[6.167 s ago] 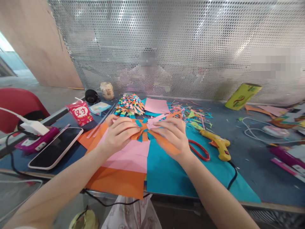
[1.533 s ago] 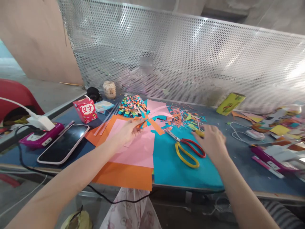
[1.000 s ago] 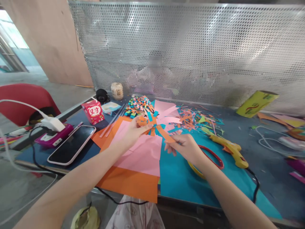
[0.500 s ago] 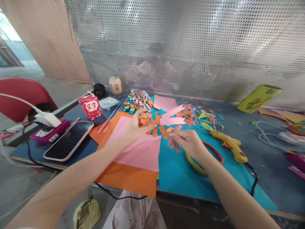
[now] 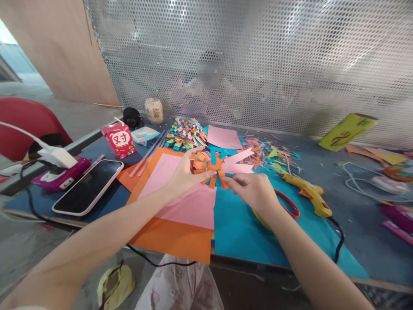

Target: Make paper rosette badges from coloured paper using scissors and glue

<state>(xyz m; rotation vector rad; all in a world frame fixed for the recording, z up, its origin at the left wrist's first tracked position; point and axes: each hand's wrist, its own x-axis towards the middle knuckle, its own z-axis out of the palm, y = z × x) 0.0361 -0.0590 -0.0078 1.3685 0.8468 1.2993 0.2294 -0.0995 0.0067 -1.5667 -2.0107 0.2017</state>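
An orange paper flower [image 5: 214, 161] with looped and loose strips is held up above the table in my two hands. My left hand [image 5: 189, 172] grips its left side, the thumb pressed across the front. With thumb and fingers pinched, my right hand [image 5: 254, 189] holds one orange strip at the flower's lower right. Pink forked paper strips [image 5: 238, 161] show just behind, to the right. Under the hands lie pink sheets [image 5: 187, 206] on orange paper [image 5: 180, 241], beside a large blue sheet [image 5: 238, 232]. Scissors with red and yellow handles [image 5: 288, 203] are partly hidden by my right wrist.
A yellow glue gun [image 5: 306, 191] lies at right with its cord. Paper scraps [image 5: 271, 153] and a pile of colourful strips [image 5: 187, 133] sit behind. At left are a phone [image 5: 88, 187], a purple power strip [image 5: 61, 176] and a red drink carton [image 5: 118, 140].
My right hand has moved in against the flower and now pinches the orange strip closer to its centre. The left hand keeps its grip. The view has shifted slightly.
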